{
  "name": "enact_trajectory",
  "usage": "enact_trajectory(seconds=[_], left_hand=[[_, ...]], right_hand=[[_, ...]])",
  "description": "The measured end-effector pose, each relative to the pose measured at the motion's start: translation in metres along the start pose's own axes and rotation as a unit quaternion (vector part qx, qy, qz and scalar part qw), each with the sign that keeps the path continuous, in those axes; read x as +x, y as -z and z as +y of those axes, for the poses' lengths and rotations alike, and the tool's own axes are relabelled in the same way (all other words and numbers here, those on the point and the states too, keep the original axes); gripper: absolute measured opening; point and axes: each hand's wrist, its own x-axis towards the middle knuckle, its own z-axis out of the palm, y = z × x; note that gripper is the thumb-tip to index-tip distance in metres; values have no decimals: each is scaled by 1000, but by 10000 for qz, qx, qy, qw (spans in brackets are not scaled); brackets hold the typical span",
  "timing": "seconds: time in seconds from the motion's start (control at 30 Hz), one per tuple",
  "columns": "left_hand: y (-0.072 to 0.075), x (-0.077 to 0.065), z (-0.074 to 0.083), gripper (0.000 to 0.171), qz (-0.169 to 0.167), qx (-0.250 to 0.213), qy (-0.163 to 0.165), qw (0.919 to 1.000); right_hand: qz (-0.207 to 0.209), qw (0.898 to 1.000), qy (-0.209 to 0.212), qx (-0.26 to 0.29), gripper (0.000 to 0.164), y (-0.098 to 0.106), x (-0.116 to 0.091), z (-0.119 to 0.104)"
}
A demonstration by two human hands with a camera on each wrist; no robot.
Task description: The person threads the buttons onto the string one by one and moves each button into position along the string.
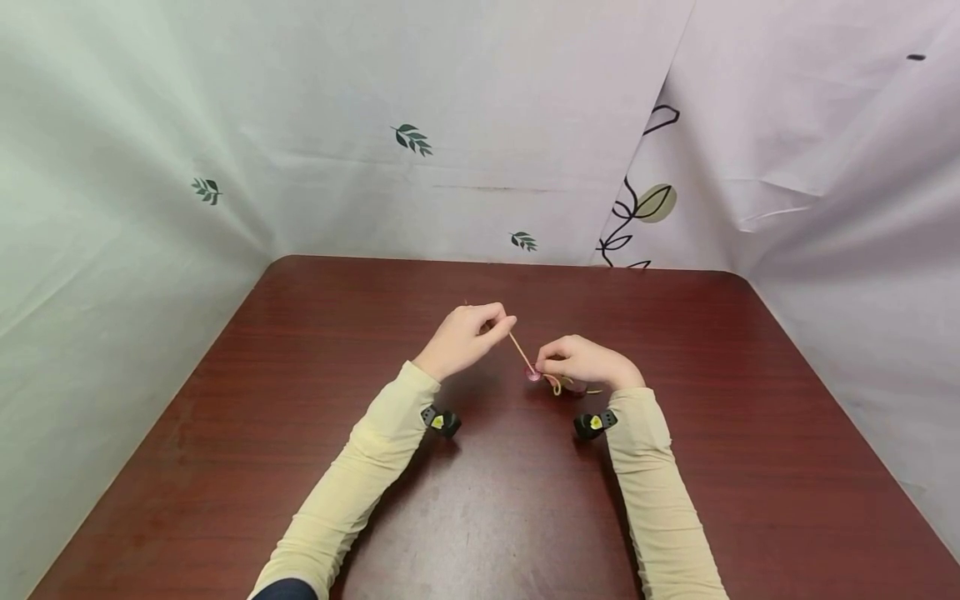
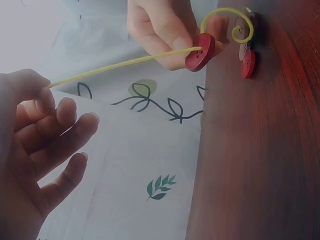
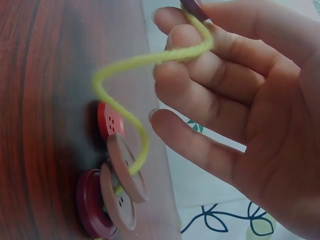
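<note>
The left hand (image 1: 465, 336) pinches a yellow cord (image 2: 125, 63) between thumb and index finger, its other fingers loosely bent. From there the cord runs taut down to a red four-hole button (image 2: 200, 52) and passes through one of its holes. The right hand (image 1: 587, 361) pinches this button by its edge, with the remaining fingers spread. Beyond the button, the cord curves slack down to the table, through two pinkish buttons (image 3: 131, 175) and toward a dark purple-red button (image 3: 92, 205). A bright red button (image 3: 111, 121) lies right beside them.
Both hands are over the middle of a dark reddish-brown table (image 1: 495, 517). Pale cloth (image 1: 337, 125) with leaf prints hangs behind and along its sides. Each forearm, in a cream sleeve (image 1: 375, 442), wears a black wrist camera (image 1: 447, 423).
</note>
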Motion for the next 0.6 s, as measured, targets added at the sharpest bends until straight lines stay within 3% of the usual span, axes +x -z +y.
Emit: enact_trajectory(seconds=[0.6], left_hand=[[0,1,0,30,133,18,5,9999]], right_hand=[[-115,9995,-232,179,18,0,0,3]])
